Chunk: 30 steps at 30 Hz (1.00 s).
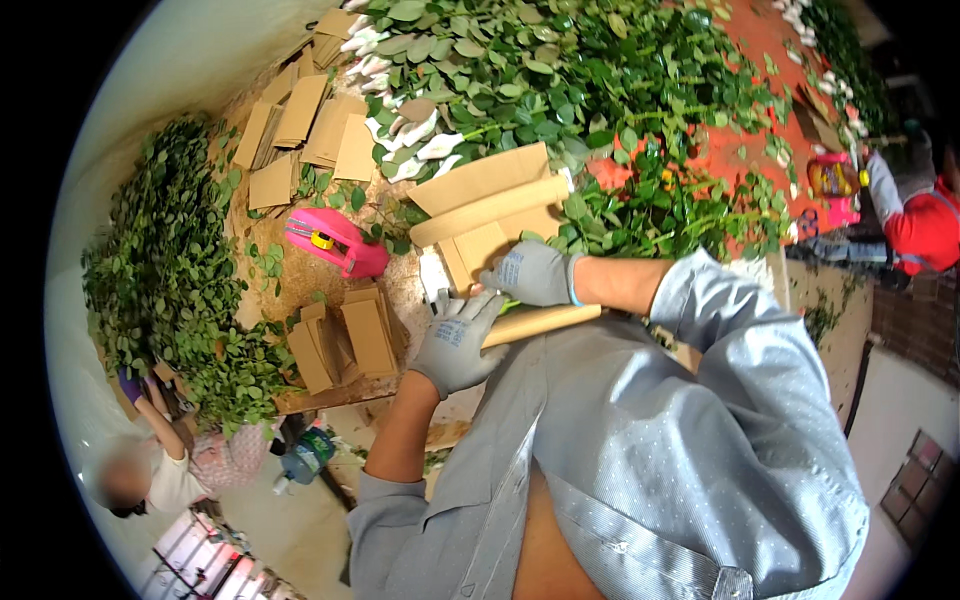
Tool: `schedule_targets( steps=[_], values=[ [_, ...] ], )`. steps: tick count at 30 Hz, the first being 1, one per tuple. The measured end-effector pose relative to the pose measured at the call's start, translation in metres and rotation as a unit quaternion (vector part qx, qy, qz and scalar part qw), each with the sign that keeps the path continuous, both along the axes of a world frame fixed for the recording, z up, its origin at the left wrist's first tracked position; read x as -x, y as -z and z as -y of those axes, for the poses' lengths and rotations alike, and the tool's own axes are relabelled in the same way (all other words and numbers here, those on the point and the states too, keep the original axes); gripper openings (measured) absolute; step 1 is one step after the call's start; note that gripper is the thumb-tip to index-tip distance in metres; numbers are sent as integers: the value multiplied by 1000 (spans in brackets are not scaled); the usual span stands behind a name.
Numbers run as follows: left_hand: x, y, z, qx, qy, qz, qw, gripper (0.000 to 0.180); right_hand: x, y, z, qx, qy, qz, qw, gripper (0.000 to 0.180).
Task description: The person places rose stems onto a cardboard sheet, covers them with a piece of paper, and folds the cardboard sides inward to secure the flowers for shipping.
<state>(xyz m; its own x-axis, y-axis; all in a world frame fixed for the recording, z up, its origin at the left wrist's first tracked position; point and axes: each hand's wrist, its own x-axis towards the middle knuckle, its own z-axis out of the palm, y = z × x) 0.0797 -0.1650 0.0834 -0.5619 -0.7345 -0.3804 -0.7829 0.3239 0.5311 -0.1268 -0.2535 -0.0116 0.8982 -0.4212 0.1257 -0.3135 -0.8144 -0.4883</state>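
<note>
A brown cardboard sheet with raised, folded sides lies in front of me. Its curved near flap passes close to my body. My left hand, in a grey glove, is closed around the left end of that flap. Just to the right, my right hand, gloved the same way, rests over the sheet with its fingers curled together. What those fingers pinch is hidden. A bit of green shows between the two hands. Something white lies beside the sheet's left edge.
Leafy stems with white-wrapped heads cover the table beyond. Cardboard pieces lie far left; more stand nearer. A pink tape dispenser sits left of the sheet. Co-workers are at left and far right.
</note>
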Motion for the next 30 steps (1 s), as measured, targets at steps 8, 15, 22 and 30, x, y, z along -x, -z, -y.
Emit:
schedule_targets(
  steps=[8, 15, 22, 30],
  values=[
    [8, -9, 5, -65, -16, 78, 995, 67, -10, -85, 21, 47, -4, -75, 996, 28],
    [3, 14, -4, 11, -11, 44, 999, 68, 15, -75, 177, 89, 282, -130, 946, 35],
    [10, -3, 1, -28, -33, 46, 998, 61, 43, -44, 181, 137, 241, -327, 904, 45],
    [10, -9, -1, -38, -55, 40, 997, 57, 55, -68, 175, 201, 224, -328, 895, 27]
  ],
)
